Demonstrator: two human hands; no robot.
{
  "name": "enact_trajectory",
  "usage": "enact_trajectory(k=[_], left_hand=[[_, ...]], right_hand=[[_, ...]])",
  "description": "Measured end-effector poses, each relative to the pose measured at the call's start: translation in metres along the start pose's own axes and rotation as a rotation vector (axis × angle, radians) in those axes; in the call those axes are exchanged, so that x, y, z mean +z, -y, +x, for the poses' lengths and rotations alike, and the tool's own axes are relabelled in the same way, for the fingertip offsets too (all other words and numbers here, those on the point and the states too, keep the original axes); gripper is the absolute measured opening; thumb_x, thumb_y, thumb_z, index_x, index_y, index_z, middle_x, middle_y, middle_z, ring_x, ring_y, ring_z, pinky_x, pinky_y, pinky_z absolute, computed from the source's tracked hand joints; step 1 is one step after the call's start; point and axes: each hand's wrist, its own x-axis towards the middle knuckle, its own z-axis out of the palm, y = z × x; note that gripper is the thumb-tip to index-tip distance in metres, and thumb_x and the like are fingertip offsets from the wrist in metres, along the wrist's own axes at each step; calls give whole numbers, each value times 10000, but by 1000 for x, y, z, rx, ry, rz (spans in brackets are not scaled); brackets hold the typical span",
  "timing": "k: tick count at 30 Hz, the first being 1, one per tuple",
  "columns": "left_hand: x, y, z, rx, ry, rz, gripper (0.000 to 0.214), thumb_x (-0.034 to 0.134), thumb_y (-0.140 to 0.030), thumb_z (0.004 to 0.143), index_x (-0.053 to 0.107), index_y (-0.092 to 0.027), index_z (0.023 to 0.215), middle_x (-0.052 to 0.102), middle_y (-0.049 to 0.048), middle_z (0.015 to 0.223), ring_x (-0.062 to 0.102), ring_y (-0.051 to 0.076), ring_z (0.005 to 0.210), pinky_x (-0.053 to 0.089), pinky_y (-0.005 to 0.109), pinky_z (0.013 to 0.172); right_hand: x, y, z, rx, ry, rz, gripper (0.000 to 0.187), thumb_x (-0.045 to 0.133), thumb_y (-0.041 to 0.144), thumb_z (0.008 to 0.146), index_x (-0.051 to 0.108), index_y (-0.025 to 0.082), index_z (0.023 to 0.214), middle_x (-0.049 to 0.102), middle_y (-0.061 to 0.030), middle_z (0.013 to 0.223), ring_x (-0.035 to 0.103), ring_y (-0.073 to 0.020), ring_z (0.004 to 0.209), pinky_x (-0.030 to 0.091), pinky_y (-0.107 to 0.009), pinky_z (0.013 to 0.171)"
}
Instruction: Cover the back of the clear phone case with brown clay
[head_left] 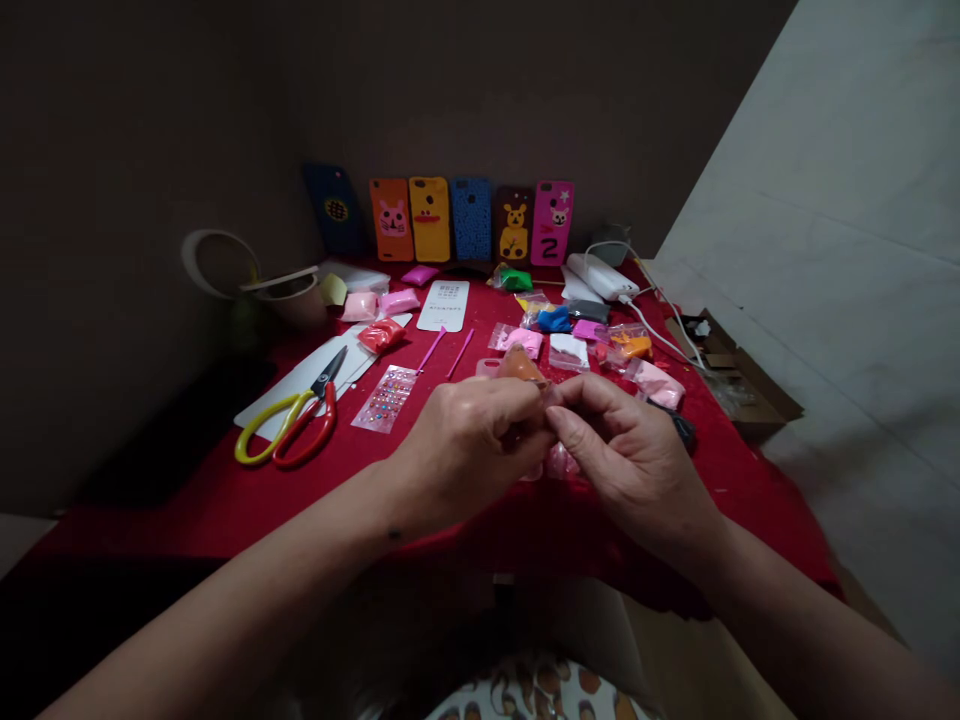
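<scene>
My left hand (480, 430) is closed, its fingers curled around the edge of a small plastic packet with orange-brown, clay-like stuff (523, 365) that sticks up above the knuckles. My right hand (637, 460) meets it fingertip to fingertip, thumb and forefinger pinched on the packet's edge. Much of the packet is hidden by the fingers. Below and behind the hands, a clear phone case (489, 368) shows in part on the red cloth. Some pinkish clear plastic (561, 462) lies under the fingers.
Scissors (289, 420) lie at left on white sheets, near a rhinestone sheet (386, 398) and two pink tools (460, 352). Several clay packets (555, 320) spread behind my hands. Decorated phone cases (472, 220) lean on the wall. A white power strip (600, 277) trails cables; a cardboard box (742, 375) stands right.
</scene>
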Motion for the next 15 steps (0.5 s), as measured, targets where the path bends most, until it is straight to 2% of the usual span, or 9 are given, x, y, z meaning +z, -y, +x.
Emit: enact_trajectory(k=[4,8,11,15], left_hand=[[-5,1,5,-56,62,-106,262,689,-109,763,468,-162,630,479,-76,593,397,44,523,324,169,509],[-6,1,4,-174,54,-207,221,705,-175,780,491,-176,724,516,-62,630,447,66,549,364,187,523],[-2,1,2,-211,12,-114,182,699,-142,771,519,-165,752,542,-51,638,448,67,545,358,190,524],[4,0,1,-156,-22,5,82,640,-133,820,576,-145,770,613,-20,666,482,69,543,370,190,536]], right_hand=[[2,-2,4,34,-35,71,109,531,221,907,577,193,813,631,-1,755,592,-132,688,484,-258,637],[2,-2,8,85,-64,155,107,570,226,890,595,190,792,639,8,758,614,-123,701,495,-242,638],[1,-4,9,112,-58,194,138,572,244,897,593,184,774,632,14,717,614,-112,656,499,-237,619],[1,-5,10,83,-79,119,150,570,232,901,577,188,758,622,20,687,597,-107,628,482,-234,601]])
